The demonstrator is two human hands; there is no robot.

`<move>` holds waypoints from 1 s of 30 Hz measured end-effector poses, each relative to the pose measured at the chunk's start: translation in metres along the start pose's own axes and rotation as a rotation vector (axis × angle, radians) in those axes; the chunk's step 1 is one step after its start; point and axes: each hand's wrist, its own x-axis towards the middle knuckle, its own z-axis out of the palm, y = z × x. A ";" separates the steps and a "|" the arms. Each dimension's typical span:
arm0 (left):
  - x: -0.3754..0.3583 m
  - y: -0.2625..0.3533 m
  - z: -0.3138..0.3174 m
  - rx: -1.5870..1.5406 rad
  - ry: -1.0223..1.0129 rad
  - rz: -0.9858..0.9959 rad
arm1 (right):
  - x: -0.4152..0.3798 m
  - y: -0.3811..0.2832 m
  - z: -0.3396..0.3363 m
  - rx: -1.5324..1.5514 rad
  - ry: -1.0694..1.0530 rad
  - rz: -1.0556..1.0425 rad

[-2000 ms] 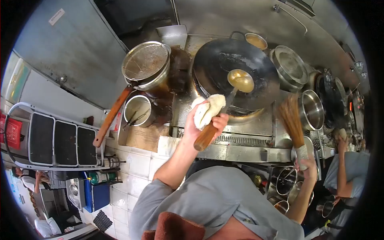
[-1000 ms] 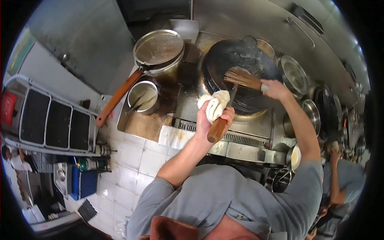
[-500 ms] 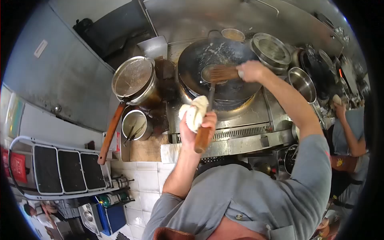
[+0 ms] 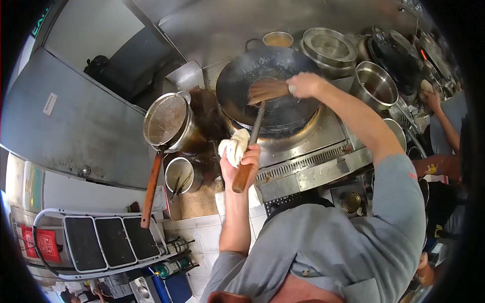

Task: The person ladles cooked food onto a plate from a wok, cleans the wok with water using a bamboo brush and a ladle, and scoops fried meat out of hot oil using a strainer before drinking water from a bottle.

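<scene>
My left hand [image 4: 230, 174] is closed around the wooden handle of a ladle [image 4: 258, 121], with a folded whitish cloth [image 4: 236, 147] bunched in the same grip. The ladle's metal shaft runs up into a large dark wok [image 4: 230, 93] on the range. In my right hand [image 4: 306, 85] is a bamboo wok brush [image 4: 268, 91], its bristles fanned out to the left over the ladle's bowl. Most of that bowl is hidden behind the bristles. Wet streaks shine on the far wall of the wok.
Left of the wok, a wood-handled strainer [image 4: 164, 121] rests on a pot, near a smaller pot [image 4: 196, 174] holding tongs. Stacked pans [image 4: 331, 48] and a steel pot [image 4: 375, 83] stand right. A co-worker's hand [image 4: 431, 98] shows at far right; a folding step ladder [image 4: 118, 241] stands lower left.
The view has tilted and turned slightly. My right hand has moved the brush a little to the left over the ladle's bowl. Both hands keep their grips.
</scene>
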 end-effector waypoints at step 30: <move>0.028 -0.006 -0.011 1.346 0.429 0.274 | -0.066 0.019 -0.010 0.488 -0.082 -0.095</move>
